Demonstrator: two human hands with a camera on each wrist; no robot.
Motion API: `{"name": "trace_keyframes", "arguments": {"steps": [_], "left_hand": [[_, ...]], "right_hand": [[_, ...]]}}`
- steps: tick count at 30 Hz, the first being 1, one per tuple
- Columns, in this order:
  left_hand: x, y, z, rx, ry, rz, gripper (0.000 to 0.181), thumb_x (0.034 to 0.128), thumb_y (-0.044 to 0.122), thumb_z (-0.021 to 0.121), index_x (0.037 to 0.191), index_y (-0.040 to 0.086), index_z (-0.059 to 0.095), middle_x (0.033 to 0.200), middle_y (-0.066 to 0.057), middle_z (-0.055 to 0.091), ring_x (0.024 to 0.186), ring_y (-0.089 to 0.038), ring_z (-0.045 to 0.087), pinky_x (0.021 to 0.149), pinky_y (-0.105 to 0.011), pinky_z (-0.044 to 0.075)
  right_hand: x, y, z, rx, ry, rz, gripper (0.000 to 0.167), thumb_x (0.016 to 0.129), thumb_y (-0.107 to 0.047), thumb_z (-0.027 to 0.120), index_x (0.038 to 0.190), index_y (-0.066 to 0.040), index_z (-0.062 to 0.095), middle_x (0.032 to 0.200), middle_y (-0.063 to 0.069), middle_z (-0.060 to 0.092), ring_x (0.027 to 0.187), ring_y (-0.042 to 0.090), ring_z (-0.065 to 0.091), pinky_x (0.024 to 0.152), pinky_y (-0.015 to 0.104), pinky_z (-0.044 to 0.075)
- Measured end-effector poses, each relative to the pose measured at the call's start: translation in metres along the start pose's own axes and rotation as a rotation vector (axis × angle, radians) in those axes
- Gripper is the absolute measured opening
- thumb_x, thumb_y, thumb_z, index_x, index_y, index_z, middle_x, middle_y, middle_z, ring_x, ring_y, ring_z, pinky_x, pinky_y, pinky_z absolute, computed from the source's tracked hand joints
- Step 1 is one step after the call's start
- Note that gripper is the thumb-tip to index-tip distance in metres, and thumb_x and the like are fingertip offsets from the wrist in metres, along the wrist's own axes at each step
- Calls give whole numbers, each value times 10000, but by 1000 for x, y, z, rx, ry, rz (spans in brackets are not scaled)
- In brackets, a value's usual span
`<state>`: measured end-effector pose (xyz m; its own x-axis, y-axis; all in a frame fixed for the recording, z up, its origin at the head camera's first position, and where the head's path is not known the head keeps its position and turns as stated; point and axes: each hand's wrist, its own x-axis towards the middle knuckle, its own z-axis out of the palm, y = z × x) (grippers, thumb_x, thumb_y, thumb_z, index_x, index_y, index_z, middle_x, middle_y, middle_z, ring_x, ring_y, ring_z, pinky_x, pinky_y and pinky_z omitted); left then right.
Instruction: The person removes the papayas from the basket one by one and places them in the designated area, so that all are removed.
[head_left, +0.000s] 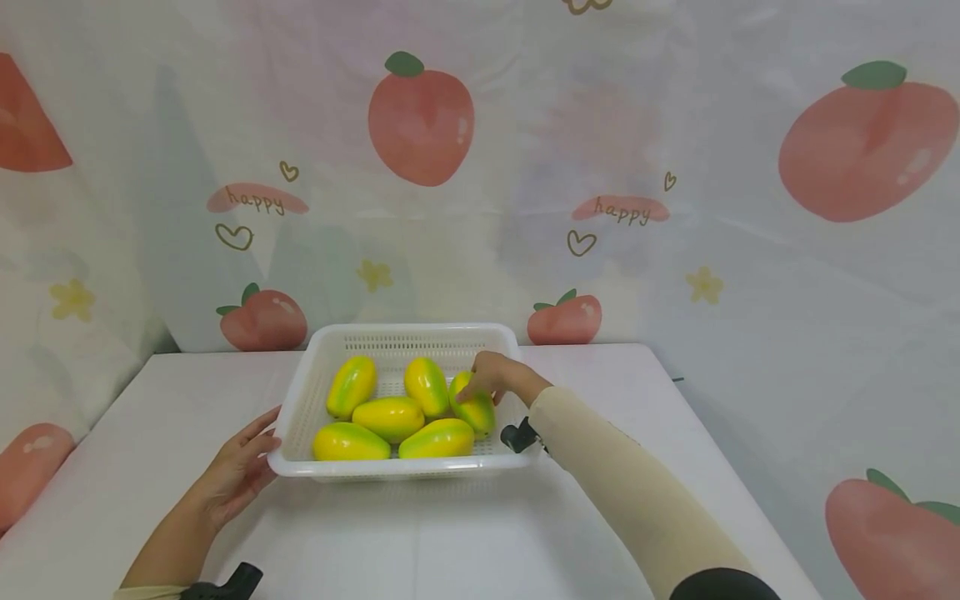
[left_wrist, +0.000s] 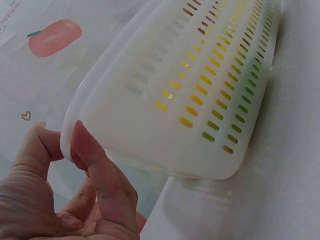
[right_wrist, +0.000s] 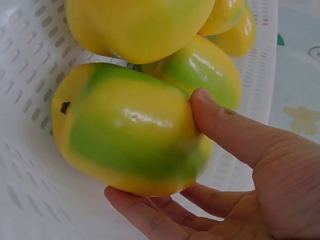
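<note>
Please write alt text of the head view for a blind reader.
The right hand grips one of six yellow-green fruits in a white basket, while the left hand holds the basket's rim. The basket stands on a white table before a fruit-patterned backdrop.

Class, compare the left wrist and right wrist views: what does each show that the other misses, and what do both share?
Only the left wrist view shows the left hand, pinching the white basket by its rim, and the tabletop. Only the right wrist view shows the right hand, gripping a fruit with a dark mark, and a printed yellow flower. Both show the basket, yellow-green fruits (through slots in the left wrist view) and the printed backdrop.
</note>
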<state>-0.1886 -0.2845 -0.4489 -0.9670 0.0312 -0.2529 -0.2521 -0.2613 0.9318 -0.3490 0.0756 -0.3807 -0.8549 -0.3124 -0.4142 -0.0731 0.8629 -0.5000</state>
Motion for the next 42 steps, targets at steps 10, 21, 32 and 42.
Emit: {"name": "trace_keyframes", "arguments": {"steps": [10,21,32,42], "left_hand": [[0,3,2,8,29,-23,470,979,161,578,1383,372,462,1127,191,586,990,-89,644,919,-250,551],[-1,3,3,-27,26,-22,375,978,147,580,1243,409,540,1112,155,599,976,-96,649,904,-248,558],[-3,3,3,-40,12,-19,343,981,137,581,1104,457,605,1097,161,610,963,-100,655,889,-244,563],[-3,3,2,-65,-18,-7,336,994,141,558,1104,454,606,1102,185,611,977,-88,649,898,-240,559]], "right_hand": [[-2,-3,-3,18,10,30,396,820,-254,798,1094,-11,647,1007,78,648,923,228,648,816,415,609],[-8,-4,-14,70,-9,21,518,824,-222,784,1233,38,600,1148,135,636,1055,312,630,877,471,584],[-17,-1,-32,192,-85,3,595,841,-212,766,1338,29,543,1303,153,586,1175,358,571,903,470,574],[-23,3,-49,371,-132,38,656,862,-202,753,1425,-21,469,1435,155,492,1272,369,514,874,436,590]]}}
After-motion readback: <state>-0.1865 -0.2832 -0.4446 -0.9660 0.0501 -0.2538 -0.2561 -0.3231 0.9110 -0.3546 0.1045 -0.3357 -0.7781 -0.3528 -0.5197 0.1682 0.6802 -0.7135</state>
